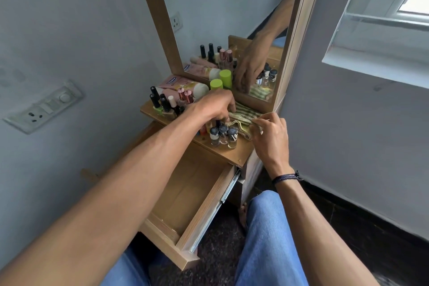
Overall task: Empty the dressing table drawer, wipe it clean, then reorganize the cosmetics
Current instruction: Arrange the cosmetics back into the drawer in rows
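Note:
The wooden drawer (206, 213) of the dressing table stands pulled open below the tabletop (234, 155), and its inside looks bare. A green-striped cloth (243, 115) lies on the tabletop by the mirror. My right hand (270, 137) pinches the cloth's right edge. My left hand (217, 104) reaches over the tabletop with curled fingertips on the cloth's left end, just above three small dark-capped bottles (223, 136). Nail polish bottles (162, 104), cream tubes (185, 85) and a lime-green cap (216, 84) crowd the left and back of the tabletop.
A wood-framed mirror (222, 18) rises behind the tabletop and reflects my hand and the bottles. A wall with a switch panel (44, 107) is at the left. A window (394, 7) is at the upper right. My knees in blue jeans (267, 239) sit beside the drawer.

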